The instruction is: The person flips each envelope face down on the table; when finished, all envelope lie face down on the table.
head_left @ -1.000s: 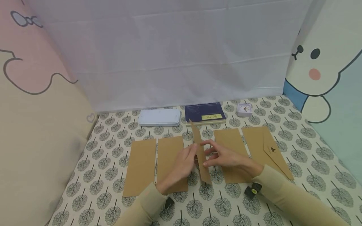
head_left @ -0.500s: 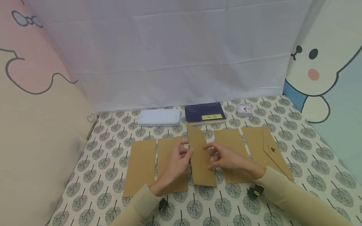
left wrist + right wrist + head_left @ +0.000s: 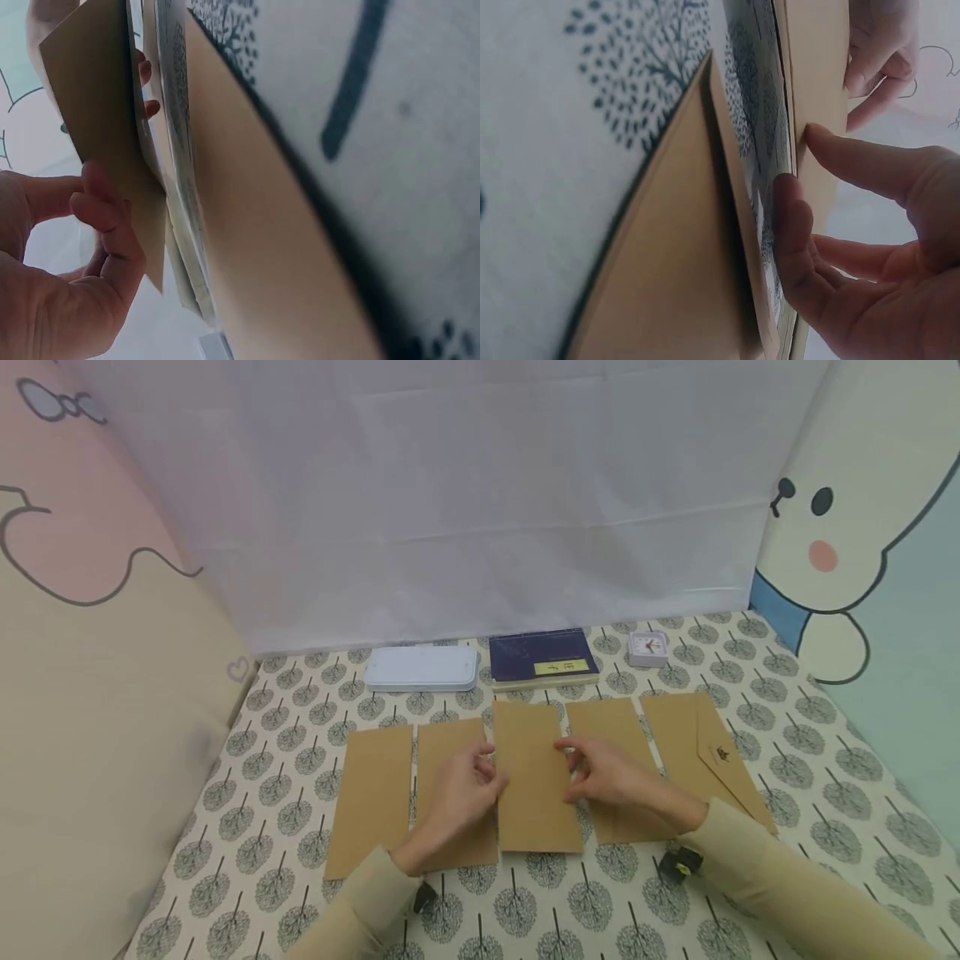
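A brown kraft paper envelope (image 3: 534, 793), plain side up, is in the middle of the row between both hands. My left hand (image 3: 463, 787) pinches its left edge. On its right edge is my right hand (image 3: 603, 772), the thumb lying on the envelope's face (image 3: 821, 82) in the right wrist view. In the left wrist view the envelope (image 3: 97, 90) looks lifted off the cloth. Two plain envelopes lie to the left, the outer envelope (image 3: 369, 802) and the inner envelope (image 3: 444, 743), partly under my left hand. To the right lie a plain envelope (image 3: 613, 731) and a flap-up envelope (image 3: 671, 731).
Along the back stand a white case (image 3: 422, 667), a dark blue book (image 3: 536, 656) with a yellow label, and a small lilac clock (image 3: 648, 649). A tree-patterned cloth (image 3: 517, 906) covers the table. A white curtain (image 3: 480, 510) hangs behind.
The middle envelope has turned from nearly upright on its edge to almost flat, plain side up. My left hand has shifted left, and my right hand slightly right.
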`<control>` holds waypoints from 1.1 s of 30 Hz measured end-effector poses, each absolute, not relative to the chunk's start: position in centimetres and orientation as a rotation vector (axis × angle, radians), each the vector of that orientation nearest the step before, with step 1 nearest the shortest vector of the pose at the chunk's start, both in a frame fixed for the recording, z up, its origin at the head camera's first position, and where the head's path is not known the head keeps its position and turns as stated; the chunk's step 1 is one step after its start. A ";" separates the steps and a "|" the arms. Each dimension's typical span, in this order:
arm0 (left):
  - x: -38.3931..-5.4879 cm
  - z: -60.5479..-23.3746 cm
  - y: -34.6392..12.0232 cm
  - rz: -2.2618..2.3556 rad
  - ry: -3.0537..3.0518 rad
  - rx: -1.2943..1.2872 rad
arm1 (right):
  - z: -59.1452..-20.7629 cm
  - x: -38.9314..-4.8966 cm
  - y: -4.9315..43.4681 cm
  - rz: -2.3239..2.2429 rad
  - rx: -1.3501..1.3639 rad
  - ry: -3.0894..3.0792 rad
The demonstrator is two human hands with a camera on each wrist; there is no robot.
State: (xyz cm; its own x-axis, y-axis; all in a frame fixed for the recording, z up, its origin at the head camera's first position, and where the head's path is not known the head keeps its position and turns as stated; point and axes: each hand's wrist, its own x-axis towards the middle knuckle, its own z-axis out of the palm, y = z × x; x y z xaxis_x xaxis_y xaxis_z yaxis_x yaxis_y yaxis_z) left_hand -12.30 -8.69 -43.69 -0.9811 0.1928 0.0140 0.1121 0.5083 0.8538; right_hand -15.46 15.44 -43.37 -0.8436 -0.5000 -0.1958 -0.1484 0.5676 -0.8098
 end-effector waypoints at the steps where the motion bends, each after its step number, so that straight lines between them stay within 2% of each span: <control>1: -12.3 -43.7 -8.7 1.448 2.663 0.265 | -43.3 -15.5 15.4 -1.157 -0.528 2.420; 33: -13.0 -43.7 -7.9 0.942 2.663 0.181 | -43.2 -15.4 14.1 -0.743 -0.582 2.633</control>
